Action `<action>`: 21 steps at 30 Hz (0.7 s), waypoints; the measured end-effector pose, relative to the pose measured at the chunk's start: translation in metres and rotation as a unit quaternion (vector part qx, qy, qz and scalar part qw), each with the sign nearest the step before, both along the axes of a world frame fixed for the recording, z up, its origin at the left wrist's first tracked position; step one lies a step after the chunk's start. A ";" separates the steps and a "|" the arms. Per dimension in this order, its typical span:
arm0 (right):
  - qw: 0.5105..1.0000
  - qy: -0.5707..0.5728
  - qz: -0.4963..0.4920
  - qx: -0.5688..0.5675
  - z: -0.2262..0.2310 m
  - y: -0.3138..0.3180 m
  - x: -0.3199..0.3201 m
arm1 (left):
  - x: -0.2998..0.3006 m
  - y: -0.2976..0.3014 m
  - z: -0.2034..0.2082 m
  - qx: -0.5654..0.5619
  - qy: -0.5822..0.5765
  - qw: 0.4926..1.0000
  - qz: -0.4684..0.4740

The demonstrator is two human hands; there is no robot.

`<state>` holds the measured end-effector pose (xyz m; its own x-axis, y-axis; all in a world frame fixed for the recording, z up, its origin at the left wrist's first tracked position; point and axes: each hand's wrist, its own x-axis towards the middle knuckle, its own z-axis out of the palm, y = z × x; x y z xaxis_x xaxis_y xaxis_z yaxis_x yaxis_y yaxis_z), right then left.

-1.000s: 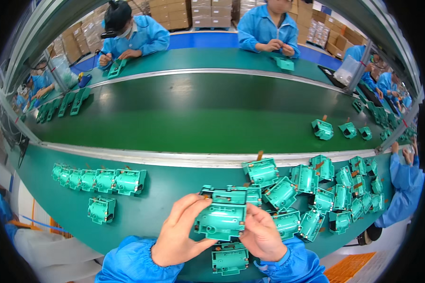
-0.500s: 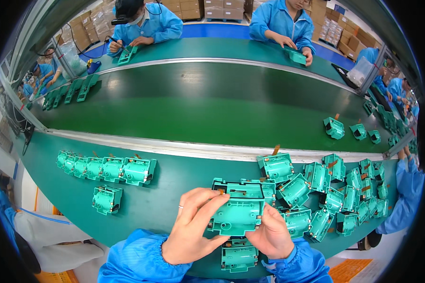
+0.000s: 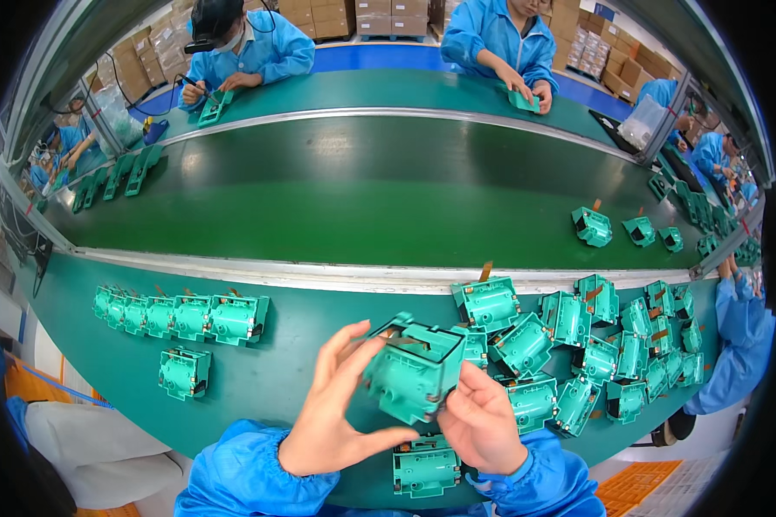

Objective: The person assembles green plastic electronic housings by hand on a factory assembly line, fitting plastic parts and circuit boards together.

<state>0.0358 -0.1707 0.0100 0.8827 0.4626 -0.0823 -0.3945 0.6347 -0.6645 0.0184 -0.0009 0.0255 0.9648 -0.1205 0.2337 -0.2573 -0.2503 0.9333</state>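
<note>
A green plastic housing (image 3: 409, 379) is tilted in front of me above the table, its open, dark-edged top turned toward the far side. My right hand (image 3: 485, 418) grips it by the lower right corner, thumb and fingers closed. Spread around its left side is my left hand (image 3: 332, 414), the index fingertip at the upper left corner and the thumb apart below; whether that fingertip touches is unclear. Beneath my hands another green housing (image 3: 427, 472) lies on the table, partly covered. Close by on the right, a housing (image 3: 530, 401) rests at the edge of a cluster.
Several green housings (image 3: 569, 319) with brown strips crowd the right of the table (image 3: 302, 379). A row of them (image 3: 194, 317) stands at left, with a single one (image 3: 184, 372) nearer me. Beyond a pale rail lies a green belt (image 3: 336, 198); co-workers (image 3: 500, 52) sit across it.
The housing has turned and tipped in my right hand, showing its open top. My left fingers have spread and loosened from it. The whole view has shifted slightly.
</note>
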 end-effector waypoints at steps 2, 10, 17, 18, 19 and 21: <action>0.997 -0.061 -0.013 -0.054 -0.001 0.000 -0.005 | -0.005 -0.002 -0.001 -0.047 0.041 0.998 -0.027; 0.920 -0.261 -0.054 -0.288 -0.009 -0.004 -0.019 | 0.002 0.000 -0.016 -0.221 0.086 0.969 -0.076; 0.757 -0.468 -0.219 -0.400 0.010 -0.004 -0.004 | 0.003 0.007 -0.018 -0.559 0.373 0.728 -0.134; 0.770 -0.425 -0.204 -0.430 0.014 -0.002 -0.004 | 0.003 0.007 -0.020 -0.558 0.374 0.728 -0.135; 0.767 -0.424 -0.124 -0.465 0.013 -0.006 -0.003 | 0.002 0.006 -0.024 -0.579 0.380 0.704 -0.159; 0.800 -0.409 -0.123 -0.422 0.001 -0.004 -0.005 | -0.002 0.005 -0.031 -0.583 0.390 0.694 -0.165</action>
